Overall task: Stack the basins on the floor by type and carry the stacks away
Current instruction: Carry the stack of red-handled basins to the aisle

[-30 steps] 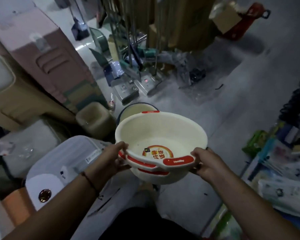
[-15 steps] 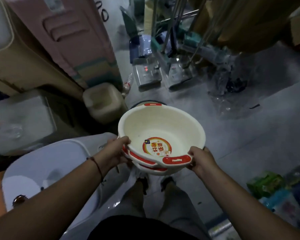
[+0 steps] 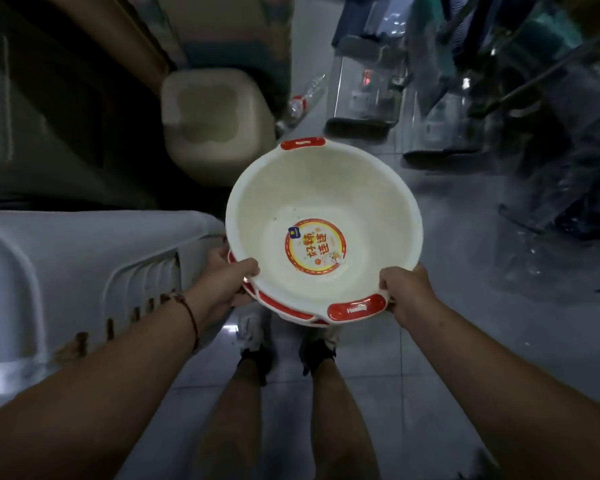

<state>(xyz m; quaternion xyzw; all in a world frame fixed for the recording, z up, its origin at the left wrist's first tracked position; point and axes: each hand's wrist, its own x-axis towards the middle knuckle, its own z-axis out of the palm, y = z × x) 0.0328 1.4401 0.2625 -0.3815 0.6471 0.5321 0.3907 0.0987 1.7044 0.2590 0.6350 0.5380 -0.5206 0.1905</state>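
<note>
So the view has tipped way down vs a sec ago. Earlier frames showed the floor stretching out ahead w/ the mop stuff and boxes up top; now it's nearly straight down, and you can see the person's legs and shoes (image 3: 253, 332) at the bottom middle. The stack of basins (image 3: 323, 233) sits dead center of the frame, held up off the floor (image 3: 465, 341), cream w/ red handles and a round sticker (image 3: 315, 246) in the bottom of the top one. At least 2-3 nested, going by the red rims peeking out under the near edge.

Left hand (image 3: 227, 282) grips the rim on the left side, thumb over the lip, fingers curled under. Right hand (image 3: 404, 291) does the same on the right, just beside the near red handle (image 3: 356, 306). Same grip as before, tbh, nothing has shifted there.

The blue-rimmed basin that was behind the stack 1 s ago isn't visible anymore; can't tell if it's hidden under the stack or just out of view.

My guess: stacking for this type is done and it's the carry-away part now. The big white tub (image 3: 84, 271) at left and the beige stool (image 3: 215, 123) at upper left are close, so watch the path.
</note>
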